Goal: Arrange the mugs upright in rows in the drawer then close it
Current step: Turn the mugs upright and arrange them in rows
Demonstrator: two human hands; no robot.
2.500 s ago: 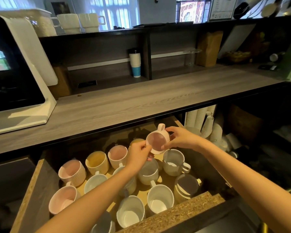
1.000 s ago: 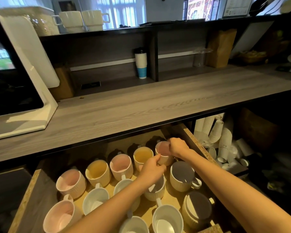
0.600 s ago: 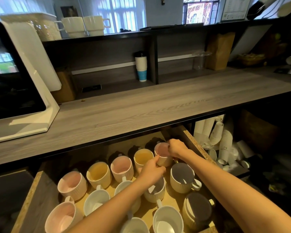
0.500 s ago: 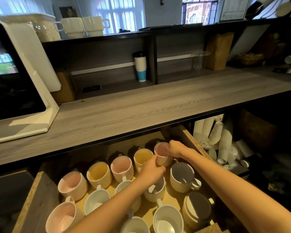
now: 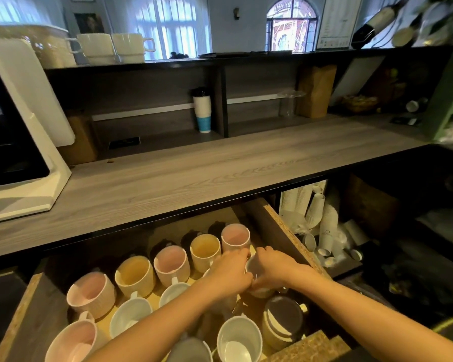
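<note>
Head view, lower centre of the frame: left hand (image 5: 230, 273) and right hand (image 5: 273, 266) both clasp a pale ribbed ceramic mug (image 5: 255, 280) inside the open chipboard drawer (image 5: 293, 231).

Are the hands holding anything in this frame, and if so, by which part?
Both the left hand and right hand clasp the sides of one mug, in the drawer, near its rim; the handle is hidden.

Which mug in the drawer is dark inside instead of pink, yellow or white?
The dark-lined mug at the drawer's front right corner, just below the right hand. Its inside looks dark grey, while the other mugs show pink, yellow or white.
</note>
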